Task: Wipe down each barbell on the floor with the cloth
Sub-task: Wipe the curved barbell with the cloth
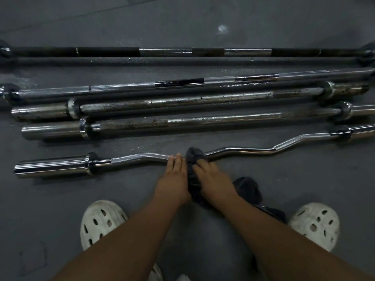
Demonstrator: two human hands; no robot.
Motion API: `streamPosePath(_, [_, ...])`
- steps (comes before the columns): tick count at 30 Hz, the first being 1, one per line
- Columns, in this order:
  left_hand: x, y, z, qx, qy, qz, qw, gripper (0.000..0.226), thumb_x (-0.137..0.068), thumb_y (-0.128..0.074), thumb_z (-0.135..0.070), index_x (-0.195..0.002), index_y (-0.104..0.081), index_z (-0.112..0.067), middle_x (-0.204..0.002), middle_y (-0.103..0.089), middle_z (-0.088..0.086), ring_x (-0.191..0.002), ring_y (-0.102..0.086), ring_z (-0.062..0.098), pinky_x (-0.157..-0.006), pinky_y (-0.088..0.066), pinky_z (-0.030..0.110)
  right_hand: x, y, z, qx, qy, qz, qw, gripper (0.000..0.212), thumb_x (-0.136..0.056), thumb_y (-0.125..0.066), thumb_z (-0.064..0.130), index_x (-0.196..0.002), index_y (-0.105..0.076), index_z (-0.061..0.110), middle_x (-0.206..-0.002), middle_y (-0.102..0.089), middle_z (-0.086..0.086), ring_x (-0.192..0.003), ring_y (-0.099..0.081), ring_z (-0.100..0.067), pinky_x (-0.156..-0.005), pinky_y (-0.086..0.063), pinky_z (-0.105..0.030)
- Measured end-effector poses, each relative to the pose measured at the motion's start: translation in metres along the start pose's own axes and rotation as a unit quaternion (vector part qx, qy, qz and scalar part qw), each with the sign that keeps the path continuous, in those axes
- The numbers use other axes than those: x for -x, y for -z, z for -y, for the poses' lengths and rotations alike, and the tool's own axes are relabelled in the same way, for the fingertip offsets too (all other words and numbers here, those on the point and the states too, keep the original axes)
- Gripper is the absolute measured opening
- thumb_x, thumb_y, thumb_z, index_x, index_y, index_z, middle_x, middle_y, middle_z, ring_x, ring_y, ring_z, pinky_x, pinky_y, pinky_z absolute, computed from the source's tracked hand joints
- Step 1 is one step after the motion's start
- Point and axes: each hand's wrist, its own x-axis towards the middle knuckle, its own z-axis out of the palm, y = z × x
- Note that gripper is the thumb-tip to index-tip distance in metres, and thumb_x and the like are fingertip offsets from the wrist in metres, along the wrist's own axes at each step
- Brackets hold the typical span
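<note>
From the head camera we are looking down at five barbells lying side by side on the dark floor (60, 199), with our two arms reaching forward between two white perforated clogs, the left clog (101, 224) and the right clog (316, 224).

Our left hand (174, 175) is resting on the curl bar (243, 152), the barbell closest to us, with its fingers held together and laid flat over the shaft. Just beside it, our right hand (211, 175) is gripping the dark cloth (192, 159), bunching it against the same shaft; the cloth is wrapping over the bar between the two hands and trailing back under the right wrist.

Beyond our hands, four straight barbells are lying one after another: the first rusty short bar (203, 120), the second rusty short bar (182, 100), then the long chrome bar (121, 89), and farthest away the long dark bar (107, 51).

One more dark bundle (247, 189) is sitting just behind the right hand; we cannot tell whether it is part of the same cloth.
</note>
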Motion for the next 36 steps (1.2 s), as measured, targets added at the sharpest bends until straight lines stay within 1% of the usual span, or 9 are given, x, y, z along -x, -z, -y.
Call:
streamPosePath(4, [0.000, -0.001, 0.003, 0.001, 0.002, -0.009, 1.000, 0.095, -0.088, -0.060, -0.033, -0.156, 0.002, -0.010, -0.163, 0.015, 0.003, -0.150, 0.016, 0.024, -0.119, -0.025, 0.041, -0.008, 0.007, -0.022, -0.051, -0.260, -0.086, 0.960, 0.056, -0.087, -0.055, 0.015, -0.141, -0.040, 0.019, -0.139, -0.036, -0.012, -0.112, -0.051, -0.037, -0.087, -0.048, -0.045])
streamPosePath(8, [-0.003, -0.001, 0.003, -0.010, -0.006, 0.007, 1.000, 0.097, -0.085, -0.061, -0.031, -0.156, 0.001, -0.008, -0.164, 0.010, 0.008, -0.150, 0.013, 0.027, -0.122, -0.014, 0.037, -0.008, 0.003, 0.012, -0.028, -0.073, 0.043, 0.996, 0.053, -0.086, -0.056, 0.015, -0.138, -0.045, 0.023, -0.135, -0.042, -0.007, -0.114, -0.049, -0.033, -0.088, -0.050, -0.043])
streamPosePath(12, [-0.004, 0.018, 0.010, -0.017, -0.030, 0.035, 0.999, 0.089, -0.086, -0.061, -0.030, -0.155, -0.010, -0.007, -0.164, 0.000, 0.008, -0.151, 0.004, 0.024, -0.122, -0.014, 0.035, 0.002, 0.012, 0.007, -0.096, -0.077, 0.151, 0.981, 0.042, -0.086, -0.056, 0.013, -0.126, -0.060, 0.024, -0.134, -0.053, -0.007, -0.118, -0.053, -0.032, -0.096, -0.046, -0.038])
streamPosePath(14, [0.005, 0.024, 0.013, -0.029, -0.044, 0.037, 0.998, 0.083, -0.087, -0.059, -0.029, -0.154, -0.017, -0.006, -0.163, -0.007, 0.009, -0.151, -0.003, 0.024, -0.121, -0.016, 0.035, 0.016, 0.018, 0.012, -0.120, -0.091, 0.113, 0.982, 0.036, -0.083, -0.055, 0.011, -0.115, -0.065, 0.024, -0.125, -0.058, -0.007, -0.112, -0.057, -0.031, -0.092, -0.048, -0.037])
streamPosePath(18, [0.041, 0.027, 0.017, -0.068, -0.027, 0.040, 0.997, 0.084, -0.089, -0.056, -0.029, -0.156, -0.009, -0.012, -0.165, 0.004, 0.003, -0.151, -0.001, 0.020, -0.119, -0.024, 0.038, 0.041, 0.036, 0.028, -0.162, -0.119, -0.008, 0.980, 0.022, -0.080, -0.052, 0.011, -0.095, -0.063, 0.023, -0.107, -0.059, -0.004, -0.100, -0.058, -0.030, -0.082, -0.048, -0.038])
streamPosePath(25, [0.091, 0.070, -0.008, -0.068, -0.051, -0.082, 0.993, 0.093, -0.086, -0.061, -0.031, -0.157, -0.004, -0.015, -0.165, 0.004, 0.004, -0.151, -0.004, 0.021, -0.119, -0.023, 0.040, 0.067, 0.093, 0.055, -0.190, -0.114, -0.128, 0.967, 0.021, -0.079, -0.053, 0.010, -0.090, -0.063, 0.024, -0.103, -0.056, 0.001, -0.096, -0.055, -0.023, -0.083, -0.049, -0.039])
streamPosePath(30, [0.127, 0.103, -0.022, -0.051, -0.086, -0.149, 0.984, 0.098, -0.084, -0.062, -0.041, -0.157, 0.000, -0.020, -0.165, 0.007, -0.001, -0.151, -0.003, 0.017, -0.120, -0.022, 0.040, 0.086, 0.144, 0.088, -0.217, -0.074, -0.213, 0.950, 0.027, -0.074, -0.058, 0.000, -0.079, -0.063, 0.026, -0.086, -0.051, 0.006, -0.080, -0.050, -0.014, -0.068, -0.036, -0.028])
streamPosePath(34, [0.154, 0.111, -0.016, -0.016, -0.120, -0.195, 0.973, 0.102, -0.077, -0.063, -0.052, -0.157, -0.007, -0.024, -0.165, -0.007, -0.001, -0.150, -0.013, 0.017, -0.119, -0.024, 0.037, 0.098, 0.182, 0.125, -0.256, -0.018, -0.273, 0.927, 0.023, -0.067, -0.055, 0.006, -0.080, -0.066, 0.022, -0.084, -0.055, 0.004, -0.078, -0.049, -0.008, -0.068, -0.038, -0.022])
streamPosePath(36, [0.166, 0.115, -0.014, 0.040, -0.138, -0.207, 0.968, 0.096, -0.067, -0.062, -0.060, -0.151, -0.022, -0.036, -0.157, -0.033, -0.004, -0.140, -0.036, 0.017, -0.109, -0.039, 0.039, 0.101, 0.200, 0.145, -0.263, 0.023, -0.280, 0.923, 0.027, -0.066, -0.055, 0.003, -0.082, -0.067, 0.021, -0.086, -0.055, 0.003, -0.079, -0.050, -0.008, -0.070, -0.038, -0.020])
